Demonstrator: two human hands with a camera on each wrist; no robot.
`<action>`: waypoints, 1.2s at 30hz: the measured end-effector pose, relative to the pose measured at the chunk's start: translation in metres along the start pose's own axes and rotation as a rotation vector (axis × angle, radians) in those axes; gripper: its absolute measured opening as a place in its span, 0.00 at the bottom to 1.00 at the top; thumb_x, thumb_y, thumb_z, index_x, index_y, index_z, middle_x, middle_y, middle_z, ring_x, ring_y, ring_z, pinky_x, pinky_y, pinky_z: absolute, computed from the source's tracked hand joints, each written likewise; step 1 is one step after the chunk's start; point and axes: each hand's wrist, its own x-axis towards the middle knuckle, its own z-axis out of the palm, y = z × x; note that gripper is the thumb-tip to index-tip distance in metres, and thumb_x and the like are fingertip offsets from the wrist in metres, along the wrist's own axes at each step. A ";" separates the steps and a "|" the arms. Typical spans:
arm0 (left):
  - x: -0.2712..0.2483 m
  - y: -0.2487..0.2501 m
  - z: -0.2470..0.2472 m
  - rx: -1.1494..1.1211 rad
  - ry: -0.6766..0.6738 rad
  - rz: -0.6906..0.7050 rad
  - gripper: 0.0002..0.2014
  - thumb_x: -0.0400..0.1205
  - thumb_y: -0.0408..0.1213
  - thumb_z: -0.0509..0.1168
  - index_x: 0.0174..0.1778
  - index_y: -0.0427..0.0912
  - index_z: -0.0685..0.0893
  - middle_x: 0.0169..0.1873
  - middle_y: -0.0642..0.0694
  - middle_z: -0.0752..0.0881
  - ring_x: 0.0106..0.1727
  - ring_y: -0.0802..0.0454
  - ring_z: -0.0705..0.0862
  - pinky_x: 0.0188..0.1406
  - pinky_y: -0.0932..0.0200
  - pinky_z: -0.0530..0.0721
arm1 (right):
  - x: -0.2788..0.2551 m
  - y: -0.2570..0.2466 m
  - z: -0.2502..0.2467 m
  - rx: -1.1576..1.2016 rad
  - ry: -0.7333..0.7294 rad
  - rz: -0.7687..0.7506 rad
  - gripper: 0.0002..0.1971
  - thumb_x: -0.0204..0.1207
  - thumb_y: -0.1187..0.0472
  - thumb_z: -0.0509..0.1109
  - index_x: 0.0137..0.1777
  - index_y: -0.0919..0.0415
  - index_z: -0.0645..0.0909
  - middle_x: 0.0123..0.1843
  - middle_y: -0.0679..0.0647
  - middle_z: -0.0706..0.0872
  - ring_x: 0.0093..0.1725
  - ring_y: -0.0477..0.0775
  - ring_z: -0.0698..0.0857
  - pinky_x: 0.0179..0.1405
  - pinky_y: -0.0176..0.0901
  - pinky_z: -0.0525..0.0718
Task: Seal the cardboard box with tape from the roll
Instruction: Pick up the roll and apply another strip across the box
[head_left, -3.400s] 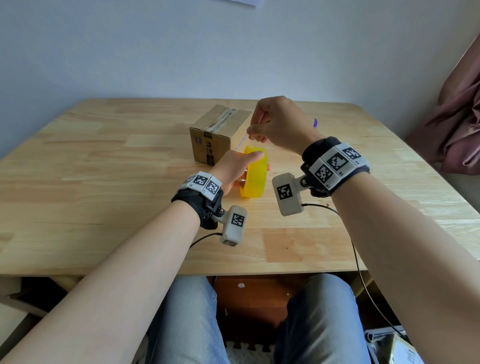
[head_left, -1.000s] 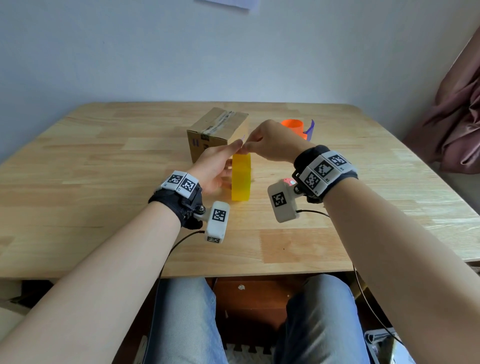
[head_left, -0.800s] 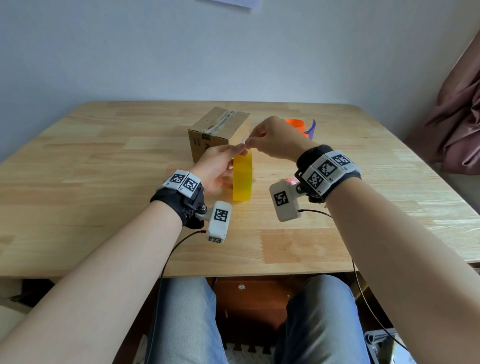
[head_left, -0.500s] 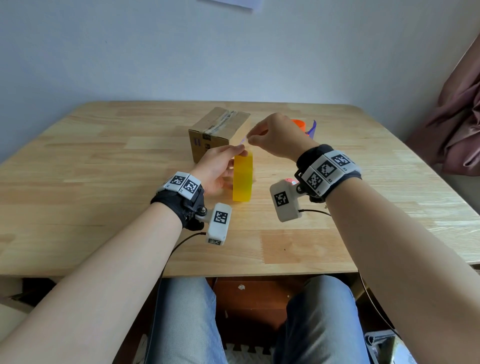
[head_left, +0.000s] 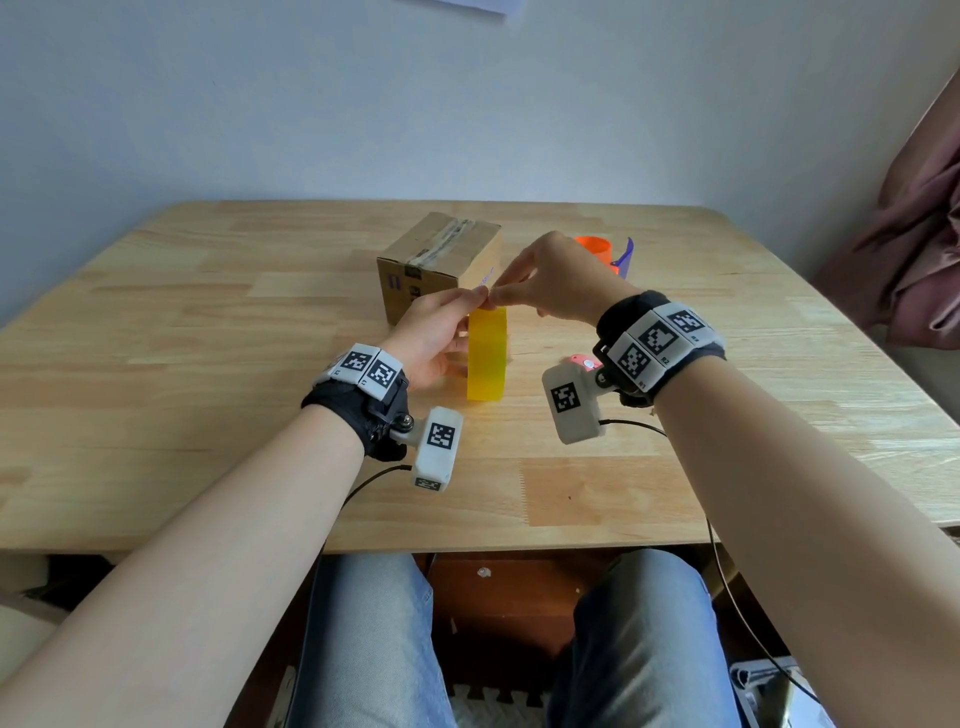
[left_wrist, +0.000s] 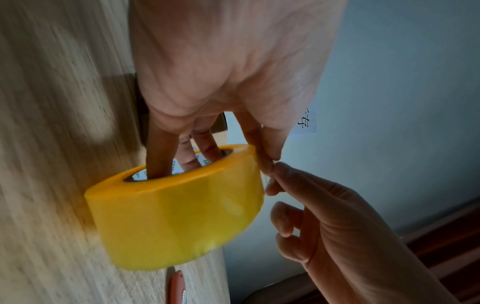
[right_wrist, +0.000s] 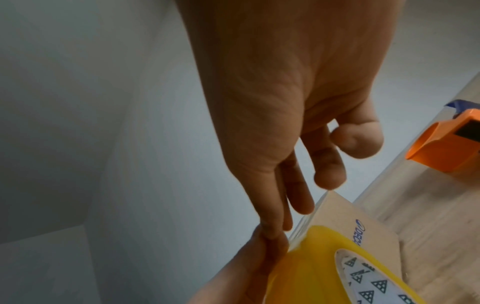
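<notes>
A yellow tape roll (head_left: 487, 358) stands on its edge on the wooden table (head_left: 208, 364), just in front of the brown cardboard box (head_left: 439, 257), whose top seam carries old tape. My left hand (head_left: 447, 325) grips the roll, with fingers (left_wrist: 161, 156) through the core and the thumb on the top rim. My right hand (head_left: 506, 292) pinches the clear loose tape end (left_wrist: 267, 174) at the top of the roll (left_wrist: 176, 205), right beside the left thumb. A short clear strip (right_wrist: 305, 224) is lifted off the roll (right_wrist: 324, 267) in front of the box (right_wrist: 363, 222).
An orange tape dispenser with a blue blade guard (head_left: 602, 252) lies on the table behind my right hand, to the right of the box. A small red object (head_left: 581, 362) lies near my right wrist. A wall stands close behind the table's far edge.
My right hand, slightly raised half a second ago, has come back down to the roll's top beside the left thumb. Roll and box have stayed in place over the last second.
</notes>
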 end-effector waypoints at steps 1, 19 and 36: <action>-0.001 0.000 0.000 -0.001 -0.003 0.000 0.13 0.86 0.51 0.67 0.45 0.48 0.91 0.48 0.42 0.88 0.54 0.39 0.87 0.51 0.36 0.86 | 0.000 -0.001 0.000 -0.002 0.001 -0.004 0.10 0.78 0.49 0.78 0.53 0.53 0.95 0.41 0.44 0.92 0.29 0.40 0.82 0.21 0.23 0.73; -0.001 0.002 0.000 -0.034 -0.036 -0.057 0.19 0.84 0.58 0.67 0.62 0.48 0.87 0.64 0.34 0.86 0.64 0.35 0.86 0.57 0.29 0.85 | 0.003 -0.005 -0.001 0.190 -0.149 0.176 0.11 0.85 0.54 0.69 0.53 0.58 0.91 0.40 0.54 0.81 0.35 0.52 0.83 0.29 0.44 0.80; 0.005 -0.009 0.000 -0.055 0.004 0.048 0.09 0.80 0.39 0.76 0.53 0.42 0.85 0.66 0.43 0.87 0.64 0.35 0.81 0.38 0.40 0.84 | 0.006 -0.012 -0.005 0.049 -0.159 0.325 0.17 0.77 0.48 0.78 0.48 0.65 0.89 0.33 0.56 0.81 0.26 0.52 0.76 0.21 0.37 0.73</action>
